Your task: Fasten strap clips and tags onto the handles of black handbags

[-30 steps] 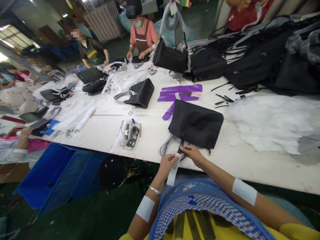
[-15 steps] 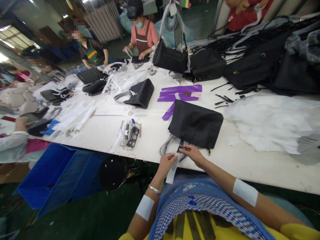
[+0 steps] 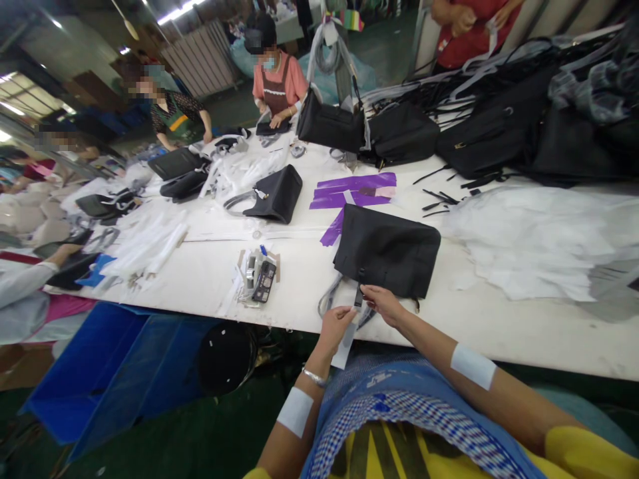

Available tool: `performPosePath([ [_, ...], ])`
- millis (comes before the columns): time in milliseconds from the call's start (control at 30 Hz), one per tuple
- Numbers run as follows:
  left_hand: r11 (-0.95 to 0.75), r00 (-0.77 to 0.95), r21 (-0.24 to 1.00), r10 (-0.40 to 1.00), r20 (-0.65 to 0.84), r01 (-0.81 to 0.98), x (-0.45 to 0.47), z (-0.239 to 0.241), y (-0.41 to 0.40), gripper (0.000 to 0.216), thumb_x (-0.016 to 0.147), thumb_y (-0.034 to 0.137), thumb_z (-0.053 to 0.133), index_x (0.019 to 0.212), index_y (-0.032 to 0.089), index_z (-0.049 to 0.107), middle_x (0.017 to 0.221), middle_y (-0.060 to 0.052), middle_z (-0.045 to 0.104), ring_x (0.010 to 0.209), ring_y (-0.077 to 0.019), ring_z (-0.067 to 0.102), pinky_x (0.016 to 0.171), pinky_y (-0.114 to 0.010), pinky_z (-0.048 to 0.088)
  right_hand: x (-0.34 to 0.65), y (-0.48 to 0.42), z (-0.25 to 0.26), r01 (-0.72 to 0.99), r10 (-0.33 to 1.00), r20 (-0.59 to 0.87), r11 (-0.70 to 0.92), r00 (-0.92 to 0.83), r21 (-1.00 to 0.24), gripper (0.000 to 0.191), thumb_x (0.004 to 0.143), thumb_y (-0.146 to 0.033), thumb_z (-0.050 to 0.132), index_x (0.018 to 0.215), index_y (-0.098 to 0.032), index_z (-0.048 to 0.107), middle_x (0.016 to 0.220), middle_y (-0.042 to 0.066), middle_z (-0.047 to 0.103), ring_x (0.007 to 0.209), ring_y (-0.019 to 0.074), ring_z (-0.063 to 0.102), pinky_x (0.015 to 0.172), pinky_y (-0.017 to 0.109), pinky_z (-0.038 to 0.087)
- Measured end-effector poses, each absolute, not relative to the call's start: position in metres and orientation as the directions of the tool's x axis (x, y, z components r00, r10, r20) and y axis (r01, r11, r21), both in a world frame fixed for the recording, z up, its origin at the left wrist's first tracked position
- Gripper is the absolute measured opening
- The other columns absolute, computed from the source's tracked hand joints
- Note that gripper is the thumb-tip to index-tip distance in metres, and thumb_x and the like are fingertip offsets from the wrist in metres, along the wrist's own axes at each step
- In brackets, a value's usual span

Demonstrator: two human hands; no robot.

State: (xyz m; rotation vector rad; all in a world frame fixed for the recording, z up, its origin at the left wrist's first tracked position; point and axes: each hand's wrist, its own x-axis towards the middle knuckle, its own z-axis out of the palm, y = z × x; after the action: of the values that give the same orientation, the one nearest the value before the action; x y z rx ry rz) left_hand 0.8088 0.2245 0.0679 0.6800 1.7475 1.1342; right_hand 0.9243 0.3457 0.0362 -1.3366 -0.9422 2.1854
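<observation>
A black handbag (image 3: pixel 387 249) lies on the white table in front of me, its strap side toward my body. A short black strap (image 3: pixel 359 296) runs from its near edge down between my hands. My right hand (image 3: pixel 384 306) is closed in a pinch on this strap. My left hand (image 3: pixel 337 327), also pinched, grips a white strip (image 3: pixel 343 349) at the strap's lower end; the strip hangs over the table edge. Wrapped grey handles (image 3: pixel 327 299) of the bag curve out beneath and beside my hands.
Left of the bag lie a phone (image 3: pixel 264 281) and small tools. Beyond are purple tape strips (image 3: pixel 349 189) and another black bag (image 3: pixel 277 193). White sheets (image 3: pixel 544 239) are heaped at right, near piled black bags (image 3: pixel 499 126). Blue bins (image 3: pixel 94 372) stand lower left. Co-workers sit across.
The black strap, bent at my fingers before, now stretches straighter between them. My hands stay close together at the bag's near edge. The whole view has shifted slightly.
</observation>
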Motion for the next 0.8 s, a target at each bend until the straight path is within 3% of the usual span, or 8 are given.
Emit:
performPosePath([
  [233, 0.439, -0.441, 0.895, 0.791, -0.424, -0.075, 0.805, 0.057, 0.240, 0.034, 0.077, 0.042, 0.065, 0.092, 0.014, 0.074, 0.087, -0.009, 0.075, 0.081, -0.0224, 0.068, 0.079, -0.035, 0.052, 0.924, 0.343, 0.033, 0.033, 0.629, -0.618, -0.688, -0.472, -0.725, 0.035, 0.056, -0.044, 0.082, 0.077, -0.017, 0.073, 0.081, 0.007, 0.069, 0.074, 0.0175, 0.059, 0.066, 0.028, 0.043],
  [533, 0.489, -0.487, 0.872, 0.765, -0.422, 0.014, 0.801, 0.044, 0.270, 0.026, 0.071, 0.041, 0.069, 0.080, 0.017, 0.075, 0.079, -0.006, 0.074, 0.077, -0.0193, 0.065, 0.072, -0.028, 0.049, 0.914, 0.366, 0.017, 0.003, 0.635, -0.647, -0.713, -0.423, -0.702, 0.029, 0.063, -0.046, 0.076, 0.073, -0.020, 0.068, 0.080, 0.006, 0.069, 0.076, 0.0172, 0.060, 0.064, 0.027, 0.045],
  [667, 0.490, -0.518, 0.872, 0.739, -0.430, -0.024, 0.801, 0.041, 0.285, 0.028, 0.075, 0.041, 0.066, 0.085, 0.016, 0.074, 0.082, -0.006, 0.073, 0.078, -0.0187, 0.064, 0.072, -0.029, 0.049, 0.915, 0.363, 0.015, -0.024, 0.625, -0.641, -0.724, -0.446, -0.689, 0.027, 0.064, -0.042, 0.077, 0.078, -0.020, 0.070, 0.089, 0.007, 0.070, 0.081, 0.0183, 0.061, 0.069, 0.028, 0.048],
  [800, 0.481, -0.521, 0.875, 0.733, -0.438, -0.060, 0.804, 0.034, 0.308, 0.032, 0.076, 0.043, 0.063, 0.086, 0.013, 0.072, 0.085, -0.009, 0.072, 0.076, -0.0182, 0.063, 0.071, -0.030, 0.049, 0.924, 0.349, 0.020, -0.068, 0.613, -0.592, -0.723, -0.524, -0.688, 0.035, 0.073, -0.053, 0.068, 0.090, -0.022, 0.070, 0.093, 0.006, 0.071, 0.084, 0.0189, 0.064, 0.075, 0.030, 0.050],
])
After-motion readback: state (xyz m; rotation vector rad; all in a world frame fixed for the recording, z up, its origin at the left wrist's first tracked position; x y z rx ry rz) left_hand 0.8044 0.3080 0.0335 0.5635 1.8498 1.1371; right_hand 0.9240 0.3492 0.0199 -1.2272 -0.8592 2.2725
